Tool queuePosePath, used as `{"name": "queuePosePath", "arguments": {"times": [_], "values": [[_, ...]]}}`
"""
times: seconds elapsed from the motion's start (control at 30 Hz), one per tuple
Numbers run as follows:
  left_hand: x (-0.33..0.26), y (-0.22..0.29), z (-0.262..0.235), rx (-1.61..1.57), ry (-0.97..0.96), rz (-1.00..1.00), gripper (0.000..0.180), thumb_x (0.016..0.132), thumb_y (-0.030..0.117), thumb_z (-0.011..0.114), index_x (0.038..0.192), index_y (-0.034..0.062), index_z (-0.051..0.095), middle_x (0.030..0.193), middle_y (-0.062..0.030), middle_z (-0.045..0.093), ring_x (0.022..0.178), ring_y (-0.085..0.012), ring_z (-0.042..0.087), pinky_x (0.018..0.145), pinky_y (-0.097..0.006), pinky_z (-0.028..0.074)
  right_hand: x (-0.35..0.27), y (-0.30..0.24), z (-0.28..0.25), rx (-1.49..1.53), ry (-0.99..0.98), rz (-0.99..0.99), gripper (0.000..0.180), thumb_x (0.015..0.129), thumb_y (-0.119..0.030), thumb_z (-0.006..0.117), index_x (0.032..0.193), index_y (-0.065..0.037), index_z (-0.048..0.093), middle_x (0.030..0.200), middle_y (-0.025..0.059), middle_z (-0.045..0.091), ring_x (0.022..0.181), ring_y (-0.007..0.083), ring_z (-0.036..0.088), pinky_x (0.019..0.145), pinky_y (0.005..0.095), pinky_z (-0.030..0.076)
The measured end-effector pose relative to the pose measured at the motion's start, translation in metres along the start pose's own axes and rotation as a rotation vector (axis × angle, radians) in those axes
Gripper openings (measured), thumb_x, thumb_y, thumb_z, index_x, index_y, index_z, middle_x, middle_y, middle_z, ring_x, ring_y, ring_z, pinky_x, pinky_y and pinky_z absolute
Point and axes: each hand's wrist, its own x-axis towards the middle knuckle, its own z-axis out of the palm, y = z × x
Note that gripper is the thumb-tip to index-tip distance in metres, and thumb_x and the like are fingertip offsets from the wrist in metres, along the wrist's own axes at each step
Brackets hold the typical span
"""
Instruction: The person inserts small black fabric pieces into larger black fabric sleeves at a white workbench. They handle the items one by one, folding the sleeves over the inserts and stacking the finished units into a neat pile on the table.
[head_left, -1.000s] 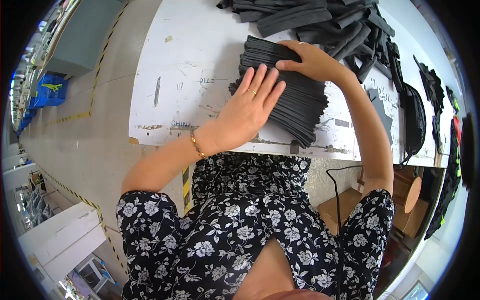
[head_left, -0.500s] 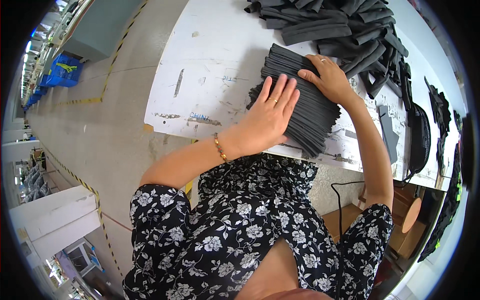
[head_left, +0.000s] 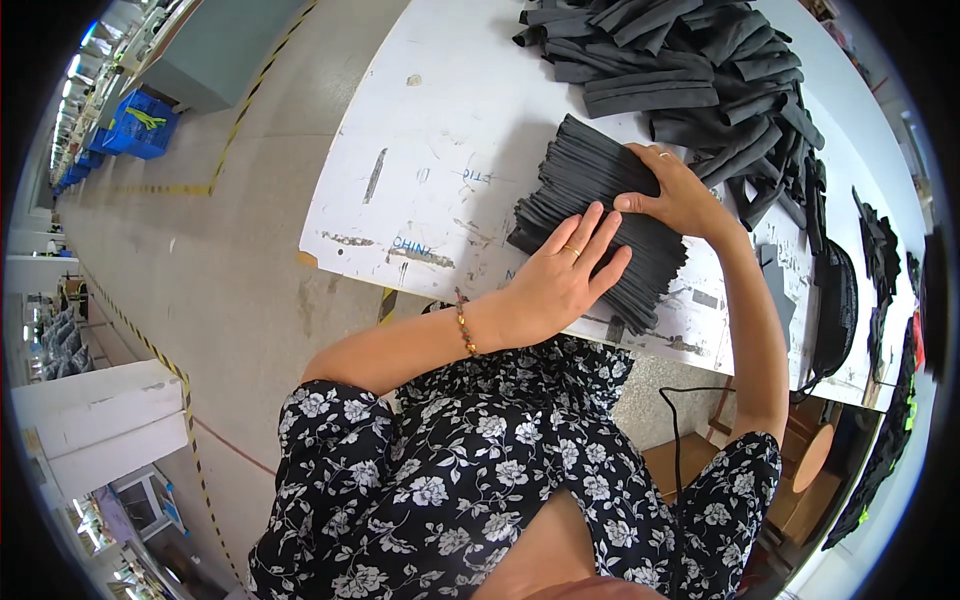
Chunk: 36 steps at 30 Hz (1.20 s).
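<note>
- A factory floor of grey concrete (head_left: 230,250) runs along the left, marked with yellow-and-black striped lines, with a blue crate (head_left: 140,125) far off beside a grey cabinet.
- A white bench (head_left: 450,130), scuffed and scribbled on, carries the work; its near edge lies just in front of the person's flowered dress (head_left: 470,500).
- A neat stack of dark grey fabric strips (head_left: 590,215) lies close to the near edge of the bench, one end hanging slightly over that edge.
- The left hand (head_left: 565,285) lies flat on the near end of the stack, fingers spread wide and straight, palm down, pressing rather than gripping; a ring sits on one finger and a beaded bracelet (head_left: 465,325) on the wrist.
- The right hand (head_left: 680,195) rests on the far right side of the stack, fingers loosely open and laid over the top strips, thumb pointing toward the left hand; it also wears a ring.
- A loose heap of the same dark pieces (head_left: 690,80) sprawls toward the far edge of the bench, just beyond the right hand.
- More dark items (head_left: 850,300) hang or lie along the right end of the bench.
</note>
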Motion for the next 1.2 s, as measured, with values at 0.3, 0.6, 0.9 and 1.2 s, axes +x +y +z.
{"name": "queuePosePath", "arguments": {"times": [0.3, 0.6, 0.9, 1.2], "values": [[-0.007, 0.006, 0.008, 0.022, 0.024, -0.064, 0.056, 0.087, 0.013, 0.052, 0.141, -0.0029, 0.045, 0.146, -0.0316, 0.04, 0.137, -0.0441, 0.038, 0.109, -0.049, 0.034, -0.002, -0.003, -0.002, 0.012, 0.006, -0.002, 0.09, 0.079, -0.055, 0.073, 0.137, 0.007, 0.046, 0.133, 0.0261, 0.053, 0.125, 0.0397, 0.049, 0.106, 0.0434, 0.039], [0.0, 0.003, 0.003, -0.04, -0.017, -0.096, 0.055, 0.085, 0.01, 0.052, 0.138, -0.0049, 0.047, 0.147, -0.0345, 0.036, 0.14, -0.0439, 0.033, 0.108, -0.048, 0.03, 0.0, -0.005, -0.004, 0.018, -0.011, 0.026, 0.087, 0.081, -0.055, 0.072, 0.137, 0.007, 0.046, 0.132, 0.0262, 0.054, 0.125, 0.0389, 0.049, 0.106, 0.0429, 0.039], [0.002, 0.002, 0.005, -0.054, -0.007, -0.09, 0.055, 0.083, 0.009, 0.054, 0.136, -0.0041, 0.048, 0.144, -0.0345, 0.037, 0.141, -0.047, 0.033, 0.109, -0.053, 0.026, -0.001, -0.002, 0.002, -0.091, 0.111, -0.044, 0.071, 0.085, -0.043, 0.071, 0.133, 0.005, 0.05, 0.117, 0.0274, 0.061, 0.111, 0.0416, 0.057, 0.097, 0.0435, 0.046], [0.003, 0.001, 0.005, -0.032, 0.011, -0.087, 0.055, 0.084, 0.011, 0.054, 0.136, -0.0042, 0.048, 0.142, -0.0342, 0.041, 0.138, -0.0466, 0.036, 0.108, -0.052, 0.028, -0.013, 0.002, 0.007, -0.233, 0.219, -0.084, 0.061, 0.083, -0.037, 0.073, 0.126, 0.001, 0.054, 0.1, 0.0237, 0.065, 0.092, 0.0397, 0.063, 0.082, 0.0454, 0.051]]}}
